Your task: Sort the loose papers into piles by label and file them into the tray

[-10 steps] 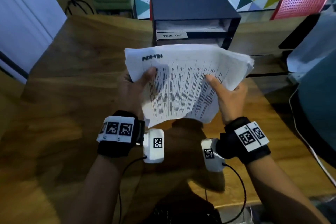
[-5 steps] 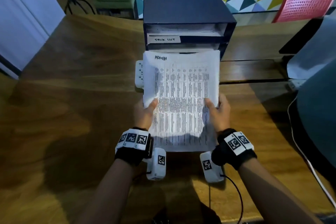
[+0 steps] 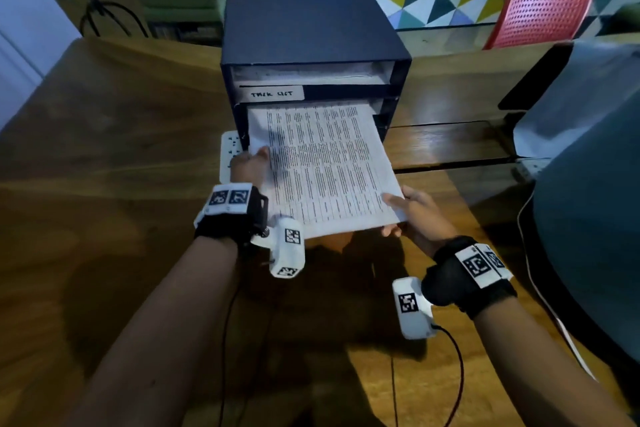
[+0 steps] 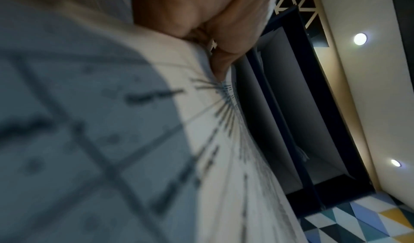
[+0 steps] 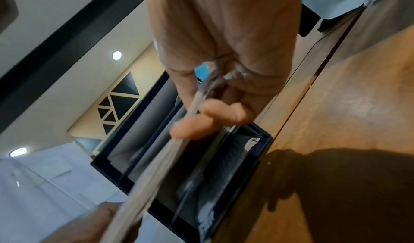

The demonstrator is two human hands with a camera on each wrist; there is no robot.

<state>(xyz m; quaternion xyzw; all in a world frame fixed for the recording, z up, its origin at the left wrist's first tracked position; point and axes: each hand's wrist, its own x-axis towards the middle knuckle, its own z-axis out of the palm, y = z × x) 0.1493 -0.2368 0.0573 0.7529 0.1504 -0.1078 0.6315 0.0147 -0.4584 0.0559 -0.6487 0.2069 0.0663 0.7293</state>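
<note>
White paper sat clamped between the fingers (image 5: 195,128) and thumb of the right hand (image 3: 420,215) at the stack's (image 3: 325,166) lower-right corner; the left hand (image 3: 250,165) pinched its left edge, likely to keep the sheets square. At frame centre the stack's far end had entered the tray's (image 3: 311,21) slot below the "TASK LIST" label (image 3: 272,94), tilted, near end raised over the table (image 3: 104,166).

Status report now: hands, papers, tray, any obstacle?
Left hand and right hand both hold the paper stack. Leading edge inside file tray, slot under "TASK LIST" label. Nothing blocking.
</note>
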